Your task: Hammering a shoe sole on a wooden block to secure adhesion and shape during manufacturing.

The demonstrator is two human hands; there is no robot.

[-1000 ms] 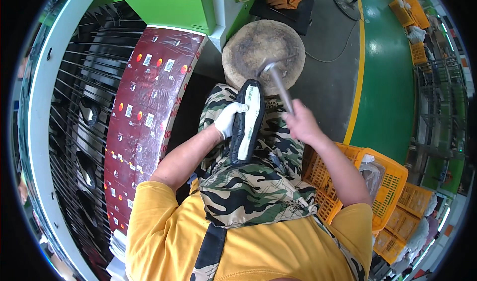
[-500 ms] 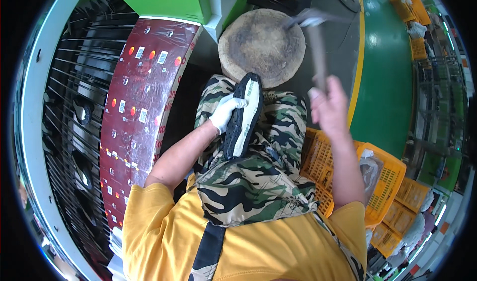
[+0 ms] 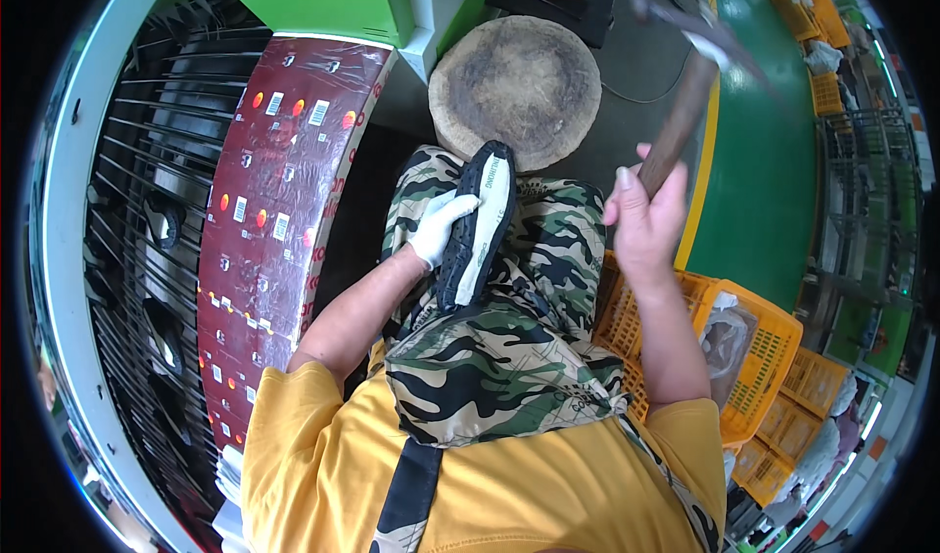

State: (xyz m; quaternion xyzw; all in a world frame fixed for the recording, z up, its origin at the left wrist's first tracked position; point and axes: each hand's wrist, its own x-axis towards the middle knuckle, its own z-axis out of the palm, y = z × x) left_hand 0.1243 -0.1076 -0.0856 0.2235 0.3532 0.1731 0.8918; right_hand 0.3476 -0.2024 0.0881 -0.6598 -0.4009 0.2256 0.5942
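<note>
Green floor (image 3: 759, 186) spreading between two and three o'clock; pale metal rack (image 3: 65, 259) standing along nine; maroon wrapped panel (image 3: 274, 176) lying beside it, toward ten; round wooden block (image 3: 516, 88) sitting at twelve; orange crate (image 3: 778, 362) resting near four. Hammer (image 3: 681, 113) tilting at two, right hand (image 3: 650, 218) wrapping fingers around it. Black, pale-soled shoe (image 3: 484, 225) pointing toward twelve at centre, gloved left hand (image 3: 439, 228) curling fingers around it.
</note>
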